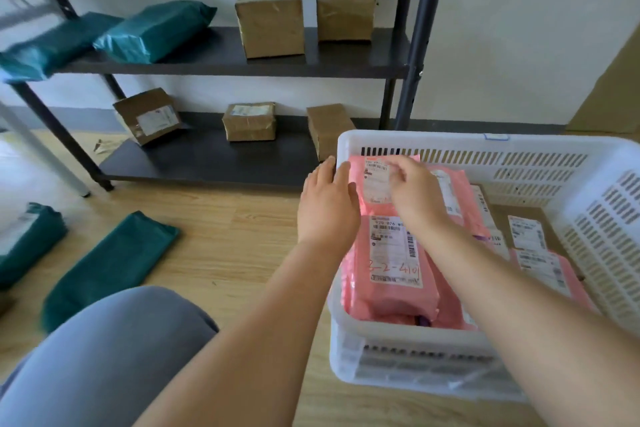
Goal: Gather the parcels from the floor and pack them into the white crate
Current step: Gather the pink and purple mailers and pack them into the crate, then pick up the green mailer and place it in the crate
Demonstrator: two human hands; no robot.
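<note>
The white crate (519, 156) stands on the wooden floor at the right and holds several pink parcels with white labels. My left hand (327, 199) lies with straight fingers against the left edge of the far pink parcel (374, 184) at the crate's left rim. My right hand (414, 187) is over that same parcel, its fingers bent down onto the label. A nearer pink parcel (388, 270) lies below my wrists. Two green parcels (110, 263) (27, 243) lie on the floor at the left.
A dark metal shelf unit (221, 59) stands against the wall with green parcels (152, 29) and brown boxes (270, 21) on two levels. My knee in grey trousers (114, 354) is at the lower left. A cardboard sheet (613, 87) leans at the right.
</note>
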